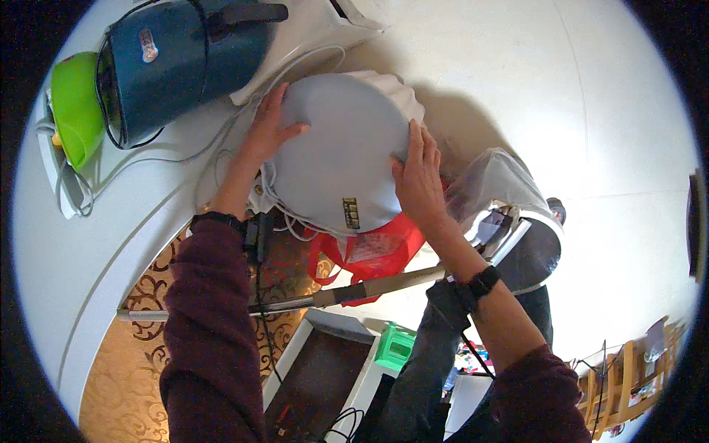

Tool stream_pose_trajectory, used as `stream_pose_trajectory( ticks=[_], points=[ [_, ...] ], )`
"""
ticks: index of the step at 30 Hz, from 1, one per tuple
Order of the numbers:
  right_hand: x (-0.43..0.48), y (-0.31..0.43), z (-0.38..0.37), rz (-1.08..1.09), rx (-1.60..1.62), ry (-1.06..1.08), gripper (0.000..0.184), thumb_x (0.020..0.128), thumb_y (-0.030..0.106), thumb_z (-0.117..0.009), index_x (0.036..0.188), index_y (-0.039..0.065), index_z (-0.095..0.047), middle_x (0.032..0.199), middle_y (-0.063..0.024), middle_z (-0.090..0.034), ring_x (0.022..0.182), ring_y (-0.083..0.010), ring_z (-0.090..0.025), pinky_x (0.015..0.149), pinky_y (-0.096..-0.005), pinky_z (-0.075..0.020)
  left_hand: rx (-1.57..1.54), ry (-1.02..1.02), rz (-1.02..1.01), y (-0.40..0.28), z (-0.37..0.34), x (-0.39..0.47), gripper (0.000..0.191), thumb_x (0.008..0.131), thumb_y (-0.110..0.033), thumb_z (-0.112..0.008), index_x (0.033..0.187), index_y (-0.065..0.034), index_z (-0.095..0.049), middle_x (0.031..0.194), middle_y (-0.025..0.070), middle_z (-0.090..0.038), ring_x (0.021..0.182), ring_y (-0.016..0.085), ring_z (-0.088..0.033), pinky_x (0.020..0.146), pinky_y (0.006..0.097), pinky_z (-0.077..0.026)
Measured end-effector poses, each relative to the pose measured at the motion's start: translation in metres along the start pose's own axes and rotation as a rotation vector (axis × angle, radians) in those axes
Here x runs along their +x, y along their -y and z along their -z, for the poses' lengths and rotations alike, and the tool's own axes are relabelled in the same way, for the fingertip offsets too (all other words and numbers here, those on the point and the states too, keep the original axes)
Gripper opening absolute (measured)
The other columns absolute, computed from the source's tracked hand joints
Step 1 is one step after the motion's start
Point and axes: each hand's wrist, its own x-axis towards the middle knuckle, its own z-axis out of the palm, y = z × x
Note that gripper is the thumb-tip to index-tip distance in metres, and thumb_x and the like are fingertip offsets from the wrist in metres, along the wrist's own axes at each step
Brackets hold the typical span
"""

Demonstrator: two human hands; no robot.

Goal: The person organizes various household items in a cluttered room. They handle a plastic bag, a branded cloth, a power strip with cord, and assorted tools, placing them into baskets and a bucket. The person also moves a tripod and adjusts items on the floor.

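Observation:
A wide round object (339,152) with a smooth pale grey face and a fluted white side lies before me. A small dark and gold label (350,213) sits low on its face. My left hand (270,130) holds its left rim, the thumb lying on the face. On the opposite rim rests my right hand (419,171), fingers along the edge and thumb on the face. Loops of white cord (288,213) hang by its lower left edge. What lies beneath it is mostly hidden.
A dark teal appliance (166,66) with a black handle and a green bowl (77,111) stand on the white curved tabletop (138,185). Below are a red bag (382,252), a lined waste bin (532,252), a metal pole (382,282), a green plastic item (394,346) and wooden chairs (626,382).

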Motion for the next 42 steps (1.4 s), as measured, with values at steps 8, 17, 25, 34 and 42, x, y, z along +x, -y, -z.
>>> stream_pose_trajectory(
  ticks=[8, 17, 25, 34, 42],
  points=[
    [0.016, 0.005, 0.003, -0.053, 0.051, 0.054, 0.094, 0.075, 0.025, -0.075, 0.146, 0.005, -0.017, 0.141, -0.0244, -0.032, 0.125, -0.043, -0.04, 0.101, -0.0484, -0.0373, 0.275, 0.056, 0.064, -0.031, -0.008, -0.046, 0.121, 0.061, -0.021, -0.085, 0.151, -0.0182, -0.004, 0.153, 0.026, -0.004, 0.141, 0.044, -0.01, 0.111, 0.0544, -0.025],
    [0.021, 0.012, -0.001, -0.206, 0.044, 0.17, 0.104, 0.07, 0.02, -0.081, 0.147, 0.006, -0.012, 0.141, -0.0235, -0.029, 0.124, -0.0446, -0.039, 0.101, -0.0485, -0.0397, 0.481, 0.21, 0.104, -0.047, -0.026, -0.049, 0.133, 0.052, -0.02, -0.09, 0.151, -0.0142, -0.001, 0.152, 0.0287, 0.008, 0.141, 0.048, -0.003, 0.102, 0.0619, -0.033],
    [0.025, 0.01, 0.0, -0.268, 0.096, 0.233, 0.105, 0.071, 0.023, -0.08, 0.148, 0.011, -0.01, 0.142, -0.0211, -0.03, 0.125, -0.0445, -0.039, 0.099, -0.0491, -0.0424, 0.495, 0.204, 0.085, -0.046, -0.026, -0.043, 0.136, 0.051, -0.024, -0.091, 0.15, -0.0105, 0.002, 0.151, 0.0309, 0.008, 0.141, 0.048, -0.004, 0.103, 0.0613, -0.034],
    [0.019, 0.015, 0.074, -0.248, 0.227, 0.153, 0.097, 0.075, 0.023, -0.077, 0.148, 0.014, -0.014, 0.146, -0.0254, -0.027, 0.122, -0.0422, -0.047, 0.096, -0.0474, -0.0448, 0.601, 0.281, 0.15, -0.059, -0.016, -0.045, 0.12, 0.065, -0.014, -0.084, 0.15, -0.0124, 0.0, 0.152, 0.0288, -0.002, 0.14, 0.045, -0.017, 0.104, 0.0533, -0.038],
    [-0.1, -0.017, 0.218, -0.337, 0.271, 0.296, 0.059, 0.085, 0.008, -0.063, 0.137, 0.007, -0.034, 0.114, -0.0196, -0.06, 0.086, -0.0263, -0.068, 0.077, -0.0352, -0.0534, 0.305, 0.379, 0.318, -0.155, -0.014, -0.05, 0.094, 0.07, -0.042, -0.077, 0.143, -0.0074, -0.029, 0.144, 0.0256, -0.034, 0.13, 0.04, -0.039, 0.098, 0.0514, -0.042]
  ],
)
